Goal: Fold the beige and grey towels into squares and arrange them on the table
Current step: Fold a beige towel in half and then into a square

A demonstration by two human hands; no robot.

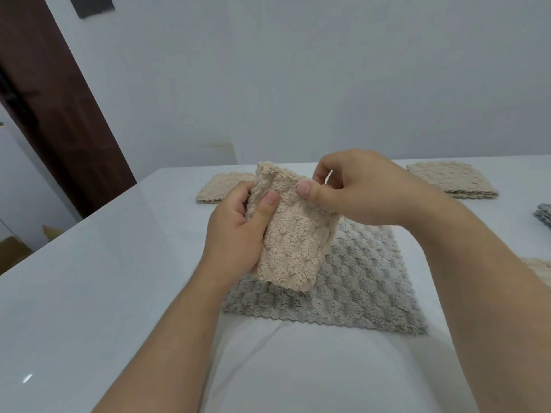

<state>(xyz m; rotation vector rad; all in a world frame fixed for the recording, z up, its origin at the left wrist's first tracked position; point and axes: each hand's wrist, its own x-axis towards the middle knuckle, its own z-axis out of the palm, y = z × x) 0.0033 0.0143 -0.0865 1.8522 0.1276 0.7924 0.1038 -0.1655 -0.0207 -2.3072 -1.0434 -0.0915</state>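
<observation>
Grey towel (360, 290) lies spread flat on white table (104, 263), near centre. Above it, lifted clear, a beige towel (289, 251) hangs bunched between both hands: left hand (238, 231) grips its left side with thumb pressed on the front, right hand (357, 189) pinches the upper right edge between thumb and fingers. Farther back, one folded beige square (214, 189) far left, partly behind the held towel, another folded beige square (450, 180) far right; a grey scrap (543, 216) at right edge, cropped, possibly a towel.

Left hand (238, 231) gripping, right hand (357, 189) pinching — both raised
</observation>
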